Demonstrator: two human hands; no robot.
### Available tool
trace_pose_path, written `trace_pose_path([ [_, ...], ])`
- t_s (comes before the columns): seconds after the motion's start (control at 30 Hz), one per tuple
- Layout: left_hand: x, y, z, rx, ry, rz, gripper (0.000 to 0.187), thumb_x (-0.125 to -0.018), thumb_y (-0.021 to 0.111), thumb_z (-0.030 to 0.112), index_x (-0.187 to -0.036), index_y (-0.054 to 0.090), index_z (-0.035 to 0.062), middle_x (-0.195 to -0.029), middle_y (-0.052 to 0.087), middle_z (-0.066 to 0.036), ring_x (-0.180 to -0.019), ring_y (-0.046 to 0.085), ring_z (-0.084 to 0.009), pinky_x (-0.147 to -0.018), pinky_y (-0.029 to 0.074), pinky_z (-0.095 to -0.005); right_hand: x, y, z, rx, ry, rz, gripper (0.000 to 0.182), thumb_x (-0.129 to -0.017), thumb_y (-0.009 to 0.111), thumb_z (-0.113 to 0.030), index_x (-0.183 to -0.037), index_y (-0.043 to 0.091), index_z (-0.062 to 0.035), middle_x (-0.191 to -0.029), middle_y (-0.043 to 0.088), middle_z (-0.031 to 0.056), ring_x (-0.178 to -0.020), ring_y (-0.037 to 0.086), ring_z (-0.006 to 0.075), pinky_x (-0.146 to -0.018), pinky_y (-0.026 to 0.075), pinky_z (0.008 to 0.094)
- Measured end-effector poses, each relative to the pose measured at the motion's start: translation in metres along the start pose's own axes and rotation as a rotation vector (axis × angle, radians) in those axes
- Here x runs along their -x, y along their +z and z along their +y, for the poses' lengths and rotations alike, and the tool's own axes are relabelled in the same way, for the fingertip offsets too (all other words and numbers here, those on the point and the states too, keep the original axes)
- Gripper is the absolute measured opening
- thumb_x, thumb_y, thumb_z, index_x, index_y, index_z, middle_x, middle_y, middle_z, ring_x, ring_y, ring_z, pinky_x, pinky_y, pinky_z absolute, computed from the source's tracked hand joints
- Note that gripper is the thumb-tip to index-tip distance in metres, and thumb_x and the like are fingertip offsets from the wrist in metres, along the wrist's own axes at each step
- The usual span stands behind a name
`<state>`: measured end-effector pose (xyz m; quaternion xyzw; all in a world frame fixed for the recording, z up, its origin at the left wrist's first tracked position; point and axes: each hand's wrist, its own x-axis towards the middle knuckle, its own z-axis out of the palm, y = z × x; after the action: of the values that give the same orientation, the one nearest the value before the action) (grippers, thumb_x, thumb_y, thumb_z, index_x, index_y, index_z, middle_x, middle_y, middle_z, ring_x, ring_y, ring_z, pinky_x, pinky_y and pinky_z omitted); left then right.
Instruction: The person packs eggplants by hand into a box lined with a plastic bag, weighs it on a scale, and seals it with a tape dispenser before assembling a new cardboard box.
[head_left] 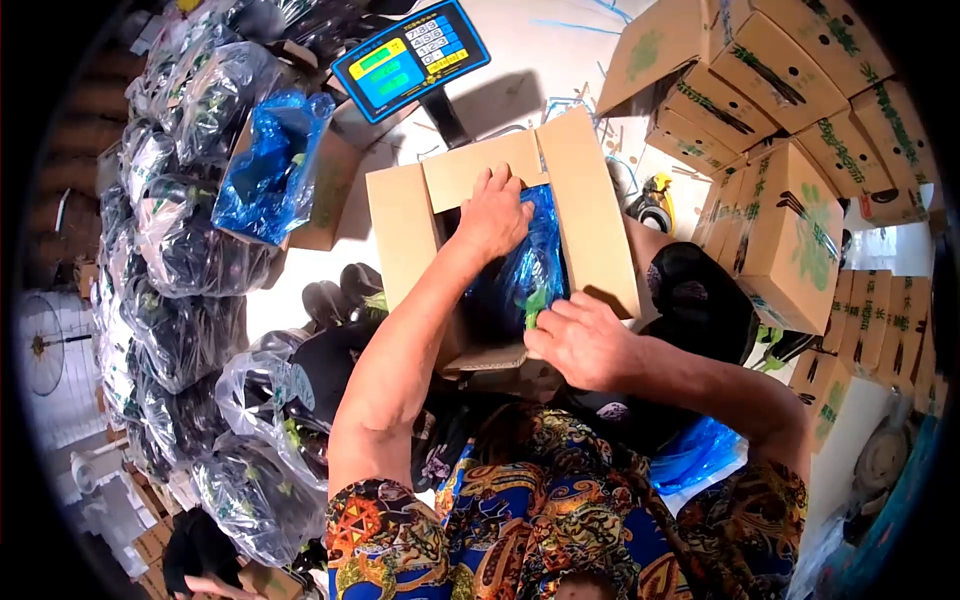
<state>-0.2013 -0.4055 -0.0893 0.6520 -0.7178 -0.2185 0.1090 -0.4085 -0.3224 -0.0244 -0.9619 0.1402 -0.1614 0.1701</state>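
Note:
An open cardboard box (598, 225) with its flaps folded out stands in front of me, lined with blue plastic film (543, 235). My left hand (495, 215) reaches over the opening, fingers outstretched at the far inner edge by the back flap and the film. At the near right side of the opening, my right hand (580, 342) has its fingers closed on the green stem end of an eggplant (535, 303). The eggplant's dark body is mostly hidden in the box and under the film.
Behind the box stands a scale display (412, 58) on a post. Clear bags of dark eggplants (185, 235) are piled at left, beside another blue-lined box (325, 190). Printed cartons (775, 225) are stacked at right. Another person's hand (215, 587) shows at lower left.

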Motion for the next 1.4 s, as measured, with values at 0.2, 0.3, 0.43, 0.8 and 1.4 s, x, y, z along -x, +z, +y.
trace_pose_path([
  [0.2,0.005,0.003,0.018,-0.028,-0.037,0.026,0.047,-0.092,0.06,0.03,-0.128,0.049,0.0008,-0.146,0.037,-0.022,-0.138,0.031,-0.0455,-0.104,0.036,-0.0629,0.018,0.01,-0.012,0.107,-0.095,-0.001,0.015,-0.079,0.063,-0.022,-0.078,0.053,-0.0104,-0.071,0.049,0.0031,-0.07,0.05,0.0195,-0.065,0.038,0.0335],
  [0.3,0.003,0.005,0.018,-0.04,-0.104,0.005,0.052,-0.092,0.06,0.031,-0.133,0.047,0.0018,-0.152,0.032,-0.02,-0.143,0.025,-0.0422,-0.107,0.033,-0.0629,0.002,0.011,-0.005,0.072,-0.016,-0.02,0.018,-0.087,0.06,-0.026,-0.081,0.054,-0.0096,-0.072,0.051,0.0051,-0.071,0.051,0.0218,-0.067,0.039,0.0368],
  [0.43,0.003,-0.002,0.022,-0.037,-0.123,-0.064,0.055,-0.093,0.059,0.03,-0.138,0.045,0.003,-0.156,0.028,-0.019,-0.145,0.023,-0.0411,-0.108,0.031,-0.0632,-0.027,0.032,0.044,0.086,0.264,-0.146,0.031,-0.087,0.066,-0.036,-0.093,0.063,-0.0063,-0.092,0.059,0.0108,-0.091,0.052,0.029,-0.077,0.041,0.0406],
  [0.8,0.022,0.059,0.005,0.051,0.028,0.423,0.067,-0.094,0.059,0.038,-0.147,0.035,0.0051,-0.157,0.026,-0.017,-0.146,0.021,-0.0378,-0.109,0.025,-0.054,-0.02,0.048,0.038,0.166,0.45,0.188,0.054,-0.072,0.08,-0.038,-0.107,0.058,-0.0041,-0.102,0.051,0.0118,-0.1,0.049,0.0301,-0.085,0.04,0.0418],
  [1.4,0.02,0.056,0.008,0.022,0.013,0.422,0.063,-0.093,0.059,0.037,-0.145,0.039,0.0065,-0.155,0.029,-0.018,-0.145,0.022,-0.039,-0.108,0.029,-0.0569,0.064,0.072,-0.038,-0.57,0.823,-0.188,0.022,-0.089,0.067,-0.022,-0.082,0.064,-0.0011,-0.08,0.064,0.0178,-0.077,0.064,0.0356,-0.066,0.051,0.0447],
])
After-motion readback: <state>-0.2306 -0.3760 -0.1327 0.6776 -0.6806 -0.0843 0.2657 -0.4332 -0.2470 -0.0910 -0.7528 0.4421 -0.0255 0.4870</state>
